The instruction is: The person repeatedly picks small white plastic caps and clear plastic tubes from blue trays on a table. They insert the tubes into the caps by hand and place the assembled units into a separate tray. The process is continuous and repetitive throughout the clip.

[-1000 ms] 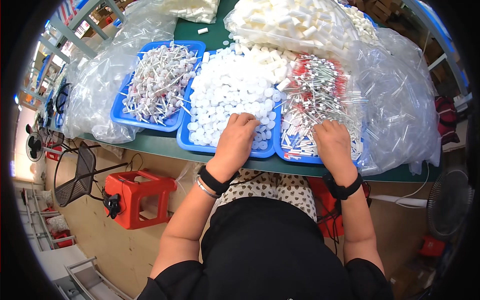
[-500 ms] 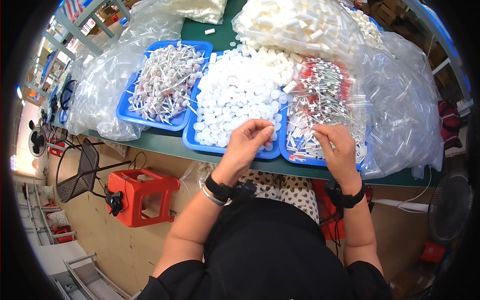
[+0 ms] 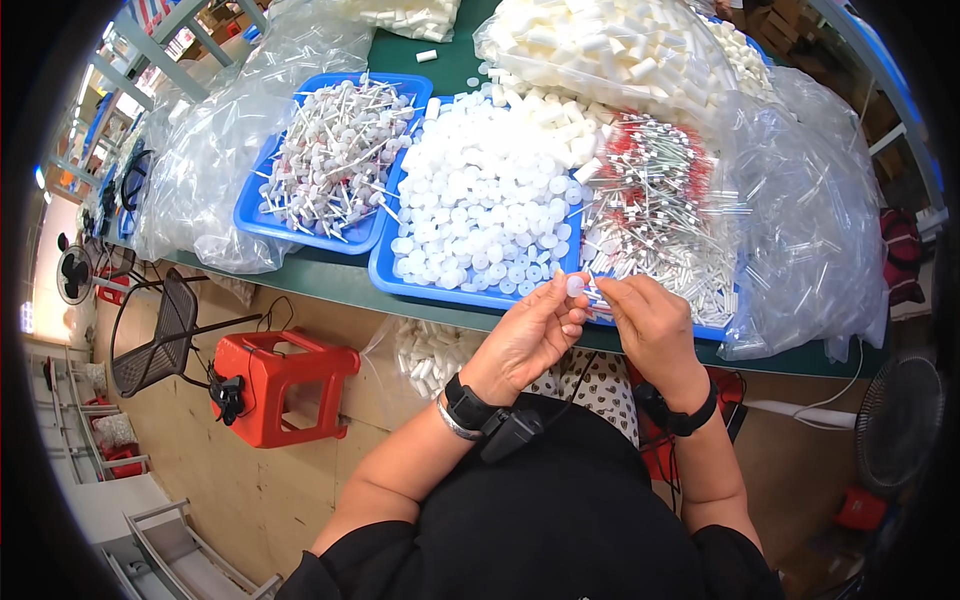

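White disc (image 3: 575, 286), left hand (image 3: 533, 337) pinching it, right hand (image 3: 655, 325) pinched alongside

Head camera: Worn on the head, the left of a side-by-side pair looks steeply down and forward, upright and unmirrored.
Black shirt (image 3: 560, 490): Closest to the lens, as I see it, filling the lower middle of the view.
Left hand (image 3: 530, 340) and right hand (image 3: 655, 325): Just right of centre, seen from above at close range.
Counter (image 3: 330, 273): Crosses the upper half, its near edge bowed by the wide fisheye.
Floor (image 3: 280, 500): Lies farther below, a red stool (image 3: 262, 395) seen from above at left.
Fan (image 3: 900, 420): Far right, beside the dark rim.
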Demonstrator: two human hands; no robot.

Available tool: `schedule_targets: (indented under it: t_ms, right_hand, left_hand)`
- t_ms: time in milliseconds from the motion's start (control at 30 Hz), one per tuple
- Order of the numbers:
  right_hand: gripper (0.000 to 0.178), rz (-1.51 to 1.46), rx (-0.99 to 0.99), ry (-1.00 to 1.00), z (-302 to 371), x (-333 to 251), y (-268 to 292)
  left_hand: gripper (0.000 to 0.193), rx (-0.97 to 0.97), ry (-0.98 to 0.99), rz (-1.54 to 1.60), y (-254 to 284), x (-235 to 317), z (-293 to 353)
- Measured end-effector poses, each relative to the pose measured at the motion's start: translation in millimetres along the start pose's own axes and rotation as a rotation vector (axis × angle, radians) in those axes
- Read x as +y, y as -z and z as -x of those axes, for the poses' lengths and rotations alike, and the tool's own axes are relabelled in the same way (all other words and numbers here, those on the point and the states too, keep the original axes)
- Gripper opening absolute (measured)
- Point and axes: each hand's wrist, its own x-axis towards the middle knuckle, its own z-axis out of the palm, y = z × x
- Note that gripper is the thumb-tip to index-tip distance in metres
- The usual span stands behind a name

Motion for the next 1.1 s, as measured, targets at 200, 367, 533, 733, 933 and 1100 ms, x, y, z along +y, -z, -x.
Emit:
schedule_targets:
  t_ms: [200, 367, 533, 733, 933, 1100]
  right_hand:
    - [0.028, 0.103, -0.031, 0.048, 0, -5, 2]
    - [0.029, 0.095, -0.046, 0.105, 1, -7, -3]
    - [0.014, -0.120, -0.062, -0.214, 7, -3, 1]
    - [0.010, -0.329, -0.099, -0.356, 8, -7, 6]
    - [0.009, -0.546, -0.207, -0.715, 8, -12, 11]
    - [0.003, -0.212, -0.035, -0.306, 16, -10, -3]
  left_hand:
    - [0.028, 0.024, -0.079, -0.176, 1, -1, 2]
    - [0.028, 0.041, -0.111, -0.246, 1, -5, 0]
    - [0.030, 0.071, -0.101, -0.301, -3, -4, 2]
    - [0.033, 0.057, -0.085, -0.290, -3, -10, 2]
    - [0.032, 0.090, -0.063, -0.239, -4, -16, 0]
    - [0.029, 0.027, -0.007, -0.176, 1, -21, -1]
